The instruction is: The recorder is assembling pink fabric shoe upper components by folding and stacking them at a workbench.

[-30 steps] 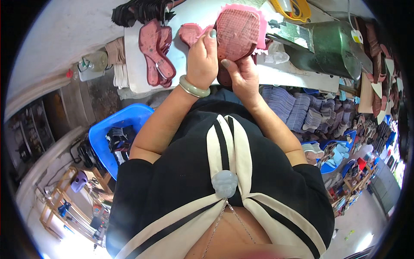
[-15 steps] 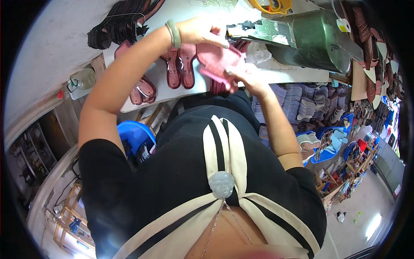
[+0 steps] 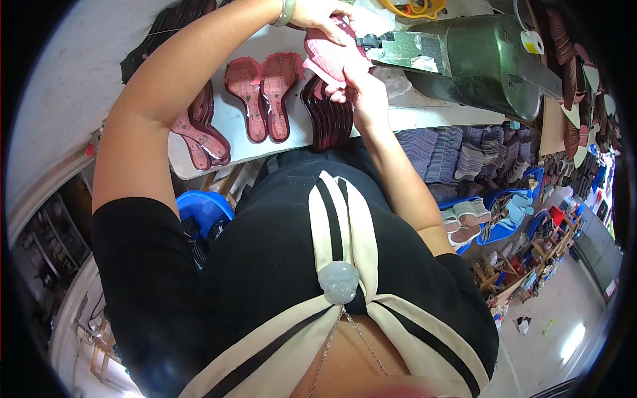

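Both my hands hold a pink shoe insole [image 3: 335, 56] with a loose strip along its edge. My left hand [image 3: 324, 16] grips its far edge, fingers closed over it. At the near right edge, my right hand [image 3: 363, 93] pinches it, with some fingers curled beneath. The insole lies against the black front end of a green sewing machine [image 3: 488, 63]; whether it is under the presser cannot be told. Below my right hand rests a stack of dark red insoles [image 3: 326, 118]. To the left lie two pink-faced insoles [image 3: 262, 96] side by side.
More dark red insoles [image 3: 206, 136] overlap at the white table's [image 3: 405, 121] left edge. Black straps or soles [image 3: 152, 43] lie farther left. A yellow basket [image 3: 418, 8] sits behind the machine. A blue bin [image 3: 209, 209] stands below left; stacked grey pieces [image 3: 434, 149] are below right.
Both hands have moved away from me with the insole, up against the machine's front end. My left arm no longer covers the two pink-faced insoles, and the dark red stack shows more.
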### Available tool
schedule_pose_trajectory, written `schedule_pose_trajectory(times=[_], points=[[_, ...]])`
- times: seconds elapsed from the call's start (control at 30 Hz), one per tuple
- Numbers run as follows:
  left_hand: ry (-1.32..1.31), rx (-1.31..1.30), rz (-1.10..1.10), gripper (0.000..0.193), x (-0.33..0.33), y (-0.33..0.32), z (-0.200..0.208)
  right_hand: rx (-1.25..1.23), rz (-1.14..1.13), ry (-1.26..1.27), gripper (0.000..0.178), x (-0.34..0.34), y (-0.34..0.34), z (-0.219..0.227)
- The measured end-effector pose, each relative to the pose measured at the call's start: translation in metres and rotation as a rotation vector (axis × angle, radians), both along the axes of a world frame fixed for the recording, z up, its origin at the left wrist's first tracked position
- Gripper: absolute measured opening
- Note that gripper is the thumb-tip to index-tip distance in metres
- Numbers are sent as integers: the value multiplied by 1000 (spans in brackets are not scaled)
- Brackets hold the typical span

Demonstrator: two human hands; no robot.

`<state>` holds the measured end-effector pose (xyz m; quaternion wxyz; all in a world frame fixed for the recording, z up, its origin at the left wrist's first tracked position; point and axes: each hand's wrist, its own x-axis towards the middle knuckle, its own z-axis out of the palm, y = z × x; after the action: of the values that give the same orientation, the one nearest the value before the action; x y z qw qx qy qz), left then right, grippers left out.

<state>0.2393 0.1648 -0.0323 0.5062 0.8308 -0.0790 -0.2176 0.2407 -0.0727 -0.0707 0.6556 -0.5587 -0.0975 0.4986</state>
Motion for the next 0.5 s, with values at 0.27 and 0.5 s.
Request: schedule_pose_trajectory(times=[0.27, 0.5], points=[[-16, -23, 93, 38, -26, -7, 28, -108, -29, -47, 28, 12, 10, 5], [-31, -197, 458, 33, -57, -27, -31, -124, 12, -112, 27, 23, 1, 12]])
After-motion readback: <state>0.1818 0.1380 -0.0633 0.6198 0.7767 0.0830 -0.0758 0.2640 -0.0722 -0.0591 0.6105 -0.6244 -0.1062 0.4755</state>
